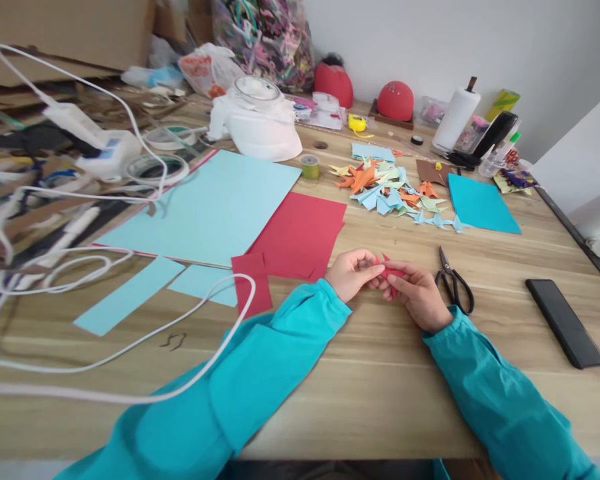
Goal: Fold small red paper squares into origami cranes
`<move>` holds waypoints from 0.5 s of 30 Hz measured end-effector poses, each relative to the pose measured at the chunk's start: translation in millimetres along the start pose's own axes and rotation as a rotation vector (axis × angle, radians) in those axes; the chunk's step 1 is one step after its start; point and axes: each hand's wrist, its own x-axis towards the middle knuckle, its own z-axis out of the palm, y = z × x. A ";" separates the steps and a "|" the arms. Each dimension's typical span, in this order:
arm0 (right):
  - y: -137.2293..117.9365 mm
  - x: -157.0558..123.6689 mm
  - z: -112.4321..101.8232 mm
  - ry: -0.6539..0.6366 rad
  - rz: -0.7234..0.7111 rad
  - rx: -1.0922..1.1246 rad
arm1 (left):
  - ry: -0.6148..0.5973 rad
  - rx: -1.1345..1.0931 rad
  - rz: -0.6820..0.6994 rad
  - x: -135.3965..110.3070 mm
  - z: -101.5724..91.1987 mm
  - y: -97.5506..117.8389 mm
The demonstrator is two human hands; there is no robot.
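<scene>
Both forearms, in teal sleeves (260,360), reach in over the near edge of the wooden counter (370,400), and a white cable (105,397) loops across the left one. Right of the hands, a dark phone (566,323) lies flat at a slant. The left hand (353,273) and right hand (417,293) meet near the middle, each with a narrow grip, thumb and fingers pinching a small folded red paper (393,272) between them. Its pointed ends stick out above and below the fingertips. Just beside the right hand lie black-handled scissors (447,269), blades pointing away.

To the left of the left hand are a light blue strip (130,293) and a small red rectangle (253,283). Beyond these, red sheets (300,233) lie next to a large light blue sheet (205,207). Farther right, a teal sheet (483,203) sits beside a pile of folded papers (380,190) in orange, blue and pale green. A green spool (310,168) stands near a white cap (265,127). At the back are a yellow tape measure (357,123), an upright white roll (456,121), a red dome (396,101) and a stuffed clear bag (263,40), against a pale wall (430,40).
</scene>
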 end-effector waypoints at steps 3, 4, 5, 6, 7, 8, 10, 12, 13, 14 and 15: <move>0.4 0.0 -0.4 0.004 0.000 -0.007 | -0.005 0.018 -0.009 0.4 -1.1 0.8; 0.5 0.0 -0.5 0.003 -0.002 -0.010 | -0.003 0.022 -0.013 0.5 -1.3 0.9; 0.5 -0.1 -0.5 0.003 -0.003 -0.012 | 0.000 0.024 -0.015 0.5 -1.4 0.9; 0.4 -0.2 -0.4 0.002 -0.002 -0.015 | 0.005 0.026 -0.015 0.5 -1.4 1.0; 0.2 -0.3 -0.3 0.003 -0.003 -0.017 | 0.009 0.027 -0.015 0.6 -1.3 0.9; -0.1 -0.4 -0.2 0.003 -0.002 -0.018 | 0.011 0.028 -0.015 0.6 -1.3 0.9; -0.7 -0.5 0.2 0.005 0.000 -0.023 | 0.015 0.030 -0.014 0.7 -1.1 0.6; -1.1 -0.5 0.5 0.011 0.000 -0.033 | 0.019 0.034 -0.013 0.9 -0.9 0.3; -1.2 -0.4 0.5 0.014 0.000 -0.040 | 0.021 0.036 -0.012 1.1 -0.9 0.1; -1.1 -0.3 0.5 0.017 -0.001 -0.048 | 0.024 0.039 -0.011 1.2 -0.8 -0.1; -0.9 -0.1 0.4 0.019 -0.006 -0.055 | 0.026 0.041 -0.010 1.4 -0.8 -0.3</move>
